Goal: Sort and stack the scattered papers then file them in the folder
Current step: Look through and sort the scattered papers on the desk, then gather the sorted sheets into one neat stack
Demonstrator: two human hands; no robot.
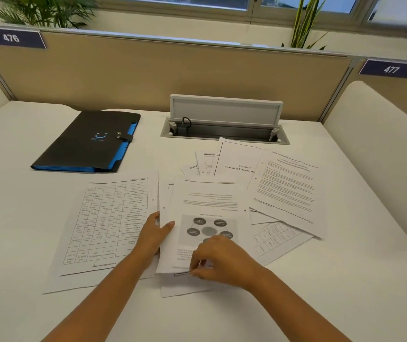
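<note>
**Two hands on the diagram sheet, folder closed at upper left**

Two hands work at lower centre of the frame. Left hand (153, 233) grips the left edge of the diagram sheet (202, 218): thumb lies on top of the page, the other fingers are hidden under it. Right hand (219, 261) has its fingers curled, pinching the sheet's near bottom edge between thumb and fingertips. More sheets sit under this one; count not readable.

Table sheet (106, 225) lies flat just left of the left hand, on top of at least one more page. Text page (287, 187) lies at centre right, overlapping a gridded sheet below it. Chapter page (240, 159) sits above centre, partly under the text page, with a few fanned sheets poking out to its left.

Folder (86, 141), black with blue dividers, is at upper left of the tabletop (222, 322), closed, strap snapped; contents not visible. It lies apart from all the papers.

Cable box (224, 124) recessed in the tabletop at upper centre, lid up, one dark plug and cable inside at its left end.
</note>
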